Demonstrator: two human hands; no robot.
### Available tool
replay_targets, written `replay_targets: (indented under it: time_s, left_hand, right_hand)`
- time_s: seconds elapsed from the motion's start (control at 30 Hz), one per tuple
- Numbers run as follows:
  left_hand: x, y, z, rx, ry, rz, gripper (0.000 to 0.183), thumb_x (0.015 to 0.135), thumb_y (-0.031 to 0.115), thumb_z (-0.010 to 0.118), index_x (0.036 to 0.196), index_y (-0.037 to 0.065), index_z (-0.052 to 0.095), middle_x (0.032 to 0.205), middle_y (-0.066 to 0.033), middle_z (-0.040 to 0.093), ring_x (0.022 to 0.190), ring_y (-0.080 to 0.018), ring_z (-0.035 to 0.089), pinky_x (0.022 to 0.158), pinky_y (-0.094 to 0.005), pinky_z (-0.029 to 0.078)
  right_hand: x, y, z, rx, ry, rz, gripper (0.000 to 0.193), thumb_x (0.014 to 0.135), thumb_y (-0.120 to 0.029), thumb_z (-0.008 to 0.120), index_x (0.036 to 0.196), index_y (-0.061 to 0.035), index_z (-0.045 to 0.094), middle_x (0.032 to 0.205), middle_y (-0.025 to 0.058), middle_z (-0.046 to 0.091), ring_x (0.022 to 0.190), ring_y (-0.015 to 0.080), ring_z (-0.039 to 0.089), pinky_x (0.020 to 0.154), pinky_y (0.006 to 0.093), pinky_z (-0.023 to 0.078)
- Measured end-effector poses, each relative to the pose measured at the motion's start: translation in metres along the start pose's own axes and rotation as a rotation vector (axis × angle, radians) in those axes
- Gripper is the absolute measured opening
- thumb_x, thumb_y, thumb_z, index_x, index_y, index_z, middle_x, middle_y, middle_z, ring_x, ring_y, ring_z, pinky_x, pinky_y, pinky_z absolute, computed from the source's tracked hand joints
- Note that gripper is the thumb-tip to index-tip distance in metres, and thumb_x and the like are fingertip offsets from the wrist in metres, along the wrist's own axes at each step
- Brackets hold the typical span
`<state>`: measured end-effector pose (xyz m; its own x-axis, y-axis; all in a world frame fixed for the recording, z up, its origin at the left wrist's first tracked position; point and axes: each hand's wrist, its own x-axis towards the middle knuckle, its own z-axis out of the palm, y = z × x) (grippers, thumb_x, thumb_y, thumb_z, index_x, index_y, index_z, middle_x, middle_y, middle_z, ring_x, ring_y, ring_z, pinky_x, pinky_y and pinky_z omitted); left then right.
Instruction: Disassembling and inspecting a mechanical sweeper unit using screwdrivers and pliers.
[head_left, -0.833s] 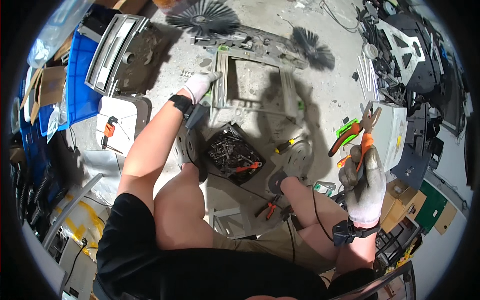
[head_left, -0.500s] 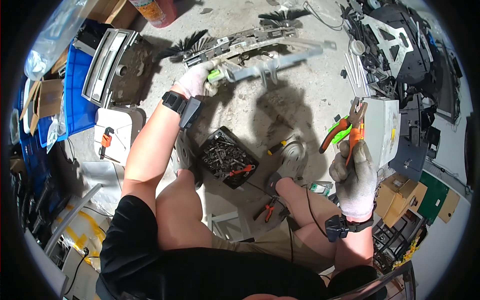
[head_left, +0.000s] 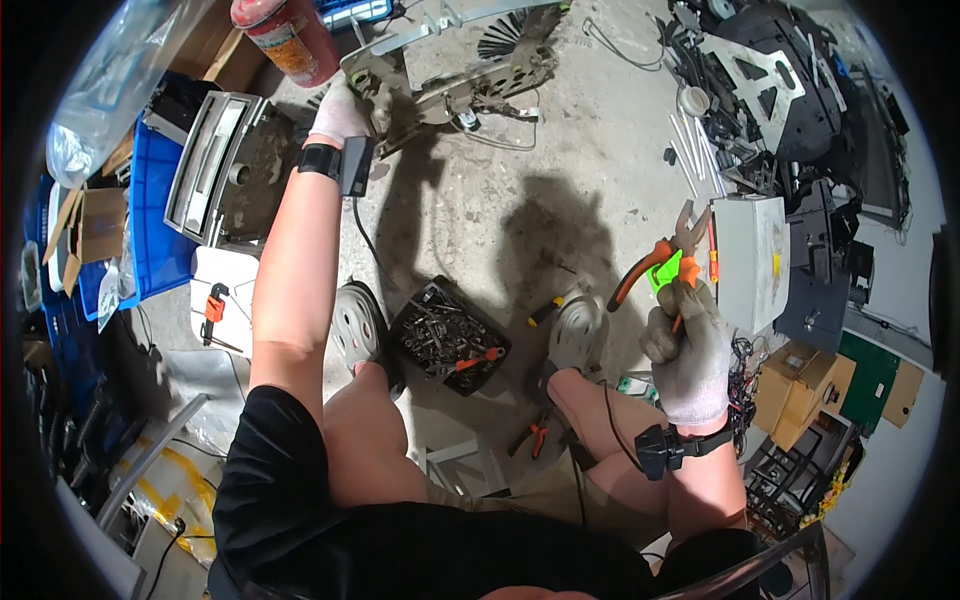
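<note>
My left hand (head_left: 345,112), in a light work glove, is closed on the near left end of a grimy metal frame (head_left: 430,110). A pale metal bar (head_left: 440,28) and a black bristle brush (head_left: 510,35) show along this frame; its far part runs out of the picture. My right hand (head_left: 690,345), gloved too, holds a pair of pliers (head_left: 645,275) with orange and black handles, jaws pointing up and away. Between my feet stands a black bin (head_left: 415,362) of loose metal hardware, an orange-handled tool (head_left: 478,360) lying on top.
A yellow-and-black screwdriver (head_left: 545,312) lies by my right shoe, and other orange-handled pliers (head_left: 538,437) nearer me. Left are a red bucket (head_left: 290,45), a dirty metal housing (head_left: 225,170) and a white stool (head_left: 225,275). Right stand a white box (head_left: 755,265) and piled dark parts (head_left: 770,100).
My left hand has moved left and farther away, swinging the metal frame so that its bar now lies near the top edge. My right hand with the pliers has shifted slightly left.
</note>
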<state>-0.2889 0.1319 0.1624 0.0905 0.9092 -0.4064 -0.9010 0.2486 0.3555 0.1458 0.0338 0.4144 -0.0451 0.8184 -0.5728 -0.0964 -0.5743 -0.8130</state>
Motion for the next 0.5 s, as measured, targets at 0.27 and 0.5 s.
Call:
replay_targets:
  time_s: [0.27, 0.5]
  left_hand:
    - [-0.007, -0.029, -0.008, 1.317, 0.527, 0.709, 0.070, 0.093, 0.064, 0.030, 0.109, 0.002, 0.060, 0.086, -0.0046, 0.062, 0.072, -0.0135, 0.054, 0.064, -0.0275, 0.042]
    - [-0.028, -0.046, 0.035, 1.245, 0.598, 0.728, 0.048, 0.094, 0.042, 0.049, 0.101, -0.003, 0.062, 0.082, -0.0100, 0.065, 0.072, -0.0159, 0.057, 0.067, -0.0336, 0.045]
  right_hand:
    - [0.006, 0.001, 0.000, -0.024, -0.039, -0.016, 0.012, 0.093, -0.015, 0.046, 0.102, -0.0091, 0.051, 0.081, -0.0019, 0.048, 0.049, 0.0054, 0.033, 0.043, 0.0210, 0.024]
    - [0.006, 0.001, 0.000, -0.024, -0.030, 0.023, 0.009, 0.094, -0.018, 0.048, 0.098, -0.0103, 0.051, 0.079, -0.0026, 0.048, 0.049, 0.0056, 0.035, 0.044, 0.0218, 0.025]
